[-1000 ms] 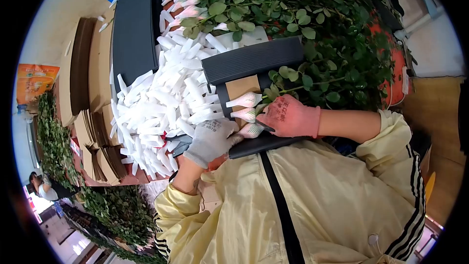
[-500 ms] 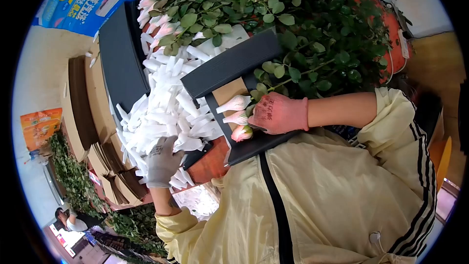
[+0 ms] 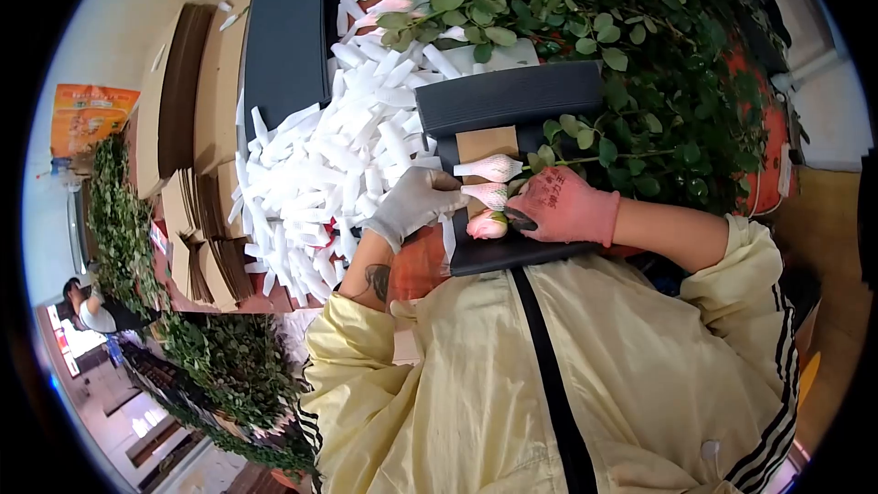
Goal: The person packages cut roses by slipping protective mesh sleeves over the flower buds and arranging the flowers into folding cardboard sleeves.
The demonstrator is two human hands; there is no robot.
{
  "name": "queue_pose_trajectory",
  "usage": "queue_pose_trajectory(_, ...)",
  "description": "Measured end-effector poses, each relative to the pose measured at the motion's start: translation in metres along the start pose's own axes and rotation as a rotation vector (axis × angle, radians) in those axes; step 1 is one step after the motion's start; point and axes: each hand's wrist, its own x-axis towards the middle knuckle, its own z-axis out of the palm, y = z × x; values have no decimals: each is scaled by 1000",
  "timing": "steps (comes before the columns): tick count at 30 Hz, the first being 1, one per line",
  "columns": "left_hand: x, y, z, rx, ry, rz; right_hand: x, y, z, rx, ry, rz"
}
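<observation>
No text is legible with certainty. Marking locations: the back of the gloved right hand [image 3: 569, 209] carries a short row of dark printed characters [image 3: 554, 188], too blurred to read. The orange printed sheet [image 3: 94, 119] at the far left carries small lettering and graphics, likewise too small and indistinct to decipher.

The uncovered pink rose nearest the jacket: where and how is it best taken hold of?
The uncovered pink rose is probably best pinched at its green base, coming from the right, where the right hand is. Its petals face left and lie bare, so fingers at the base should spare them. The stem behind is hidden by that hand.
</observation>
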Motion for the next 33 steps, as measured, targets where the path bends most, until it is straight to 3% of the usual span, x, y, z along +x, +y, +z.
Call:
queue_pose_trajectory(2, 0, 0, 9, 10, 145, 30, 3, 0, -1, -2, -60, 11)
queue_pose_trajectory(4, 6, -13, 12, 13, 150, 86, 2, -1, -6, -9, -118, 28)
queue_pose_trajectory(6, 2, -14, 16, 520, 259, 279, -1, -5, -15, -142, -146, -33)
queue_pose_trajectory(9, -2, -6, 17, 539, 221, 225, -1, -10, -23, -195, -169, -120)
queue_pose_trajectory(13, -2, -8, 19, 509, 223, 198, 2, -11, -18, -230, -178, -32)
queue_pose_trajectory(18, -9, -6, 19, 512, 212, 188, -4, -4, -2, -110, -10, -98)
queue_pose_trajectory(20, -29, 8, 23, 519, 217, 151, 0, -6, -7, -95, -85, -70)
queue_pose_trajectory(22, -60, 22, 33, 753, 428, 427, 0, -6, -10, -73, -159, -27)
queue_pose_trajectory(23, -69, 23, 42, 753, 415, 430, -2, -7, -8, -69, -126, -30)
queue_pose_trajectory(25, -79, 23, 59, 973, 387, 793, -6, -5, -3, -88, 1, -83)
queue_pose_trajectory(29, -74, 4, 69, 981, 331, 757, -4, -5, -23, -100, -88, -82)
queue_pose_trajectory(31, -76, 4, 70, 958, 332, 732, -3, -10, -49, 239, -94, 8)
queue_pose_trajectory(32, -77, 5, 70, 948, 312, 716, -7, -10, -48, 223, -111, -14)
queue_pose_trajectory(33, -78, 5, 69, 933, 335, 712, -14, -11, -41, 22, 55, 42)
